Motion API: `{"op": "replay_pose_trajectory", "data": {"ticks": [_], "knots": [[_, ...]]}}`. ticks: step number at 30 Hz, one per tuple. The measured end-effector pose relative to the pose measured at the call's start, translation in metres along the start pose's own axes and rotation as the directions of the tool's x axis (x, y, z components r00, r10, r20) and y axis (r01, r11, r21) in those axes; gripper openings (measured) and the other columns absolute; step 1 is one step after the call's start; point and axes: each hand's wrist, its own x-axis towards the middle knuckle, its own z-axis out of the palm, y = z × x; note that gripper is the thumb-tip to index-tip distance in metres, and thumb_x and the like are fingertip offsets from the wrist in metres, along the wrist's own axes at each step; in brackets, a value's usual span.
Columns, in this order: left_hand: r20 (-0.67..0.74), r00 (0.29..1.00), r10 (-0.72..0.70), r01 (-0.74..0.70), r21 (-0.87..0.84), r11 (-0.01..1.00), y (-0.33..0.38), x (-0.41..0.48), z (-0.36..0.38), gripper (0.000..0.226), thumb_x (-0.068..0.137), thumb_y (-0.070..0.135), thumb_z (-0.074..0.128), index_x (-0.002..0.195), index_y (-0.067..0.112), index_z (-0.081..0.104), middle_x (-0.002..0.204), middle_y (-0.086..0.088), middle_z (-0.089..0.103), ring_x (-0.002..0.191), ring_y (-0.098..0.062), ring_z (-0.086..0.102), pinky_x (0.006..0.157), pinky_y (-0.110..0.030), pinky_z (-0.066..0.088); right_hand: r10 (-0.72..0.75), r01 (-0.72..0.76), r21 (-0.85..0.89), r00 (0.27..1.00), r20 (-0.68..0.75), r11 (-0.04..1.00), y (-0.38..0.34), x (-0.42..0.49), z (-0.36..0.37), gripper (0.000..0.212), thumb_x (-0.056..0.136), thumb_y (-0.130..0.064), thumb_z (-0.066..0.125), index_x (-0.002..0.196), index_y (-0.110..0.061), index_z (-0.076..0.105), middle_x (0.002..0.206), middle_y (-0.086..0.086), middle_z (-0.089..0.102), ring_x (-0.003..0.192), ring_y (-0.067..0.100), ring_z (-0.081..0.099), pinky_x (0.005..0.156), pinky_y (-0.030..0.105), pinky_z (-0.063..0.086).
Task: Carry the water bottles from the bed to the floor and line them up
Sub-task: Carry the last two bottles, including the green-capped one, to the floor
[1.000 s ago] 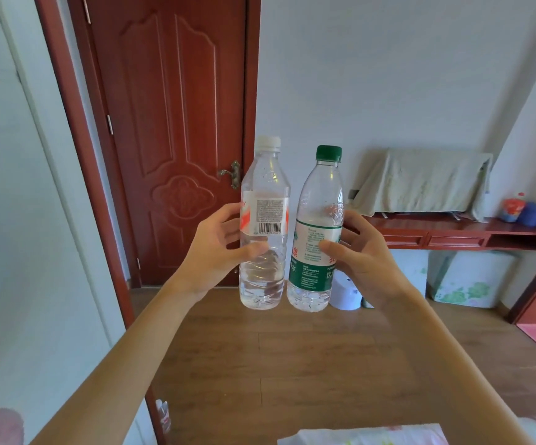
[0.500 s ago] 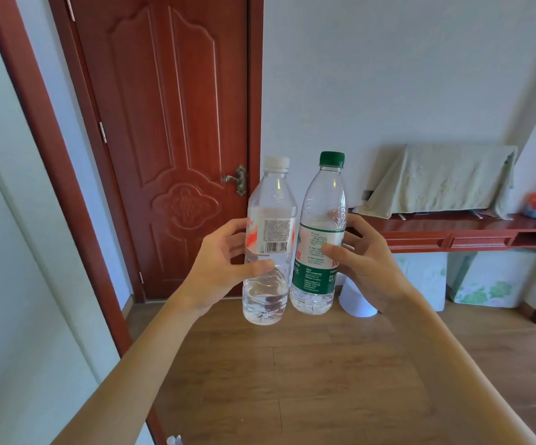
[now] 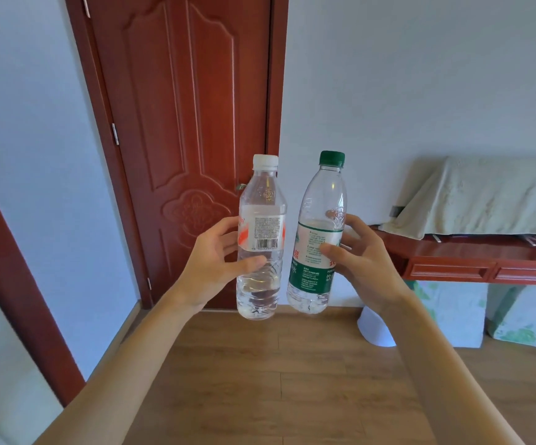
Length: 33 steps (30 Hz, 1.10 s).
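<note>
My left hand [image 3: 215, 264] grips a clear white-capped water bottle [image 3: 261, 203] with a white and red label, held upright at chest height. My right hand [image 3: 361, 261] grips a green-capped water bottle [image 3: 322, 200] with a green and white label, tilted slightly to the right. The two bottles are side by side with a narrow gap between them, well above the wooden floor [image 3: 276, 380]. The bed is out of view.
A closed red-brown door [image 3: 183, 123] stands straight ahead. A red wooden shelf [image 3: 472, 258] on the right wall bears a cloth-covered object [image 3: 485, 200]. A white bin [image 3: 374, 329] and floral-covered boxes [image 3: 453, 313] sit below it.
The view has shifted closer to the door and the bed edge has left the frame. The bottles have drawn slightly apart, with the green-capped one tilting to the right.
</note>
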Motion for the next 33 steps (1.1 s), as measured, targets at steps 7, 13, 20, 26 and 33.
{"op": "replay_pose_trajectory", "data": {"ticks": [7, 13, 20, 26, 33], "knots": [[-0.021, 1.000, -0.006, 0.006, 0.001, 1.000, -0.025, 0.074, 0.015, 0.064, 0.065, 0.020, 0.083, 0.123, 0.014, 0.059, 0.114, -0.004, 0.073, 0.108, -0.019, 0.069, 0.089, -0.027, 0.055, 0.004, -0.004, -0.001, 0.998, 0.062, 1.000, 0.012, 0.075, -0.033, 0.060, 0.075, -0.015, 0.074, 0.131, -0.016, 0.054, 0.114, 0.010, 0.074, 0.108, 0.027, 0.071, 0.092, 0.047, 0.057], [-0.049, 0.999, -0.016, 0.015, -0.030, 0.999, -0.048, 0.114, 0.021, 0.065, 0.064, 0.021, 0.081, 0.124, 0.012, 0.058, 0.113, -0.004, 0.073, 0.107, -0.019, 0.069, 0.085, -0.027, 0.056, 0.008, -0.008, 0.003, 0.996, 0.094, 1.000, 0.028, 0.119, -0.053, 0.060, 0.074, -0.015, 0.074, 0.131, -0.017, 0.054, 0.114, 0.009, 0.074, 0.107, 0.027, 0.071, 0.091, 0.046, 0.057], [-0.080, 0.996, -0.044, 0.044, -0.008, 0.999, -0.079, 0.154, 0.015, 0.062, 0.063, 0.026, 0.080, 0.120, 0.015, 0.059, 0.111, 0.001, 0.074, 0.106, -0.016, 0.069, 0.087, -0.028, 0.056, 0.033, -0.036, 0.024, 0.993, 0.112, 0.999, 0.056, 0.170, -0.064, 0.060, 0.074, -0.014, 0.073, 0.131, -0.015, 0.054, 0.114, 0.011, 0.074, 0.107, 0.029, 0.070, 0.090, 0.047, 0.057], [-0.072, 0.995, -0.064, 0.061, -0.035, 0.998, -0.113, 0.202, 0.009, 0.064, 0.063, 0.025, 0.081, 0.121, 0.011, 0.059, 0.110, -0.002, 0.074, 0.105, -0.018, 0.070, 0.085, -0.029, 0.057, 0.042, -0.045, 0.018, 0.992, 0.117, 0.999, 0.076, 0.223, -0.069, 0.058, 0.074, -0.013, 0.073, 0.130, -0.015, 0.054, 0.112, 0.010, 0.075, 0.105, 0.029, 0.071, 0.087, 0.043, 0.058], [-0.063, 0.995, -0.074, 0.069, -0.079, 0.995, -0.161, 0.284, -0.011, 0.066, 0.060, 0.026, 0.083, 0.121, 0.011, 0.059, 0.107, -0.004, 0.075, 0.101, -0.018, 0.071, 0.083, -0.029, 0.056, 0.031, -0.034, 0.022, 0.994, 0.104, 0.999, 0.097, 0.315, -0.074, 0.055, 0.075, -0.010, 0.072, 0.128, -0.013, 0.056, 0.108, 0.014, 0.075, 0.100, 0.031, 0.072, 0.082, 0.039, 0.059]]}}
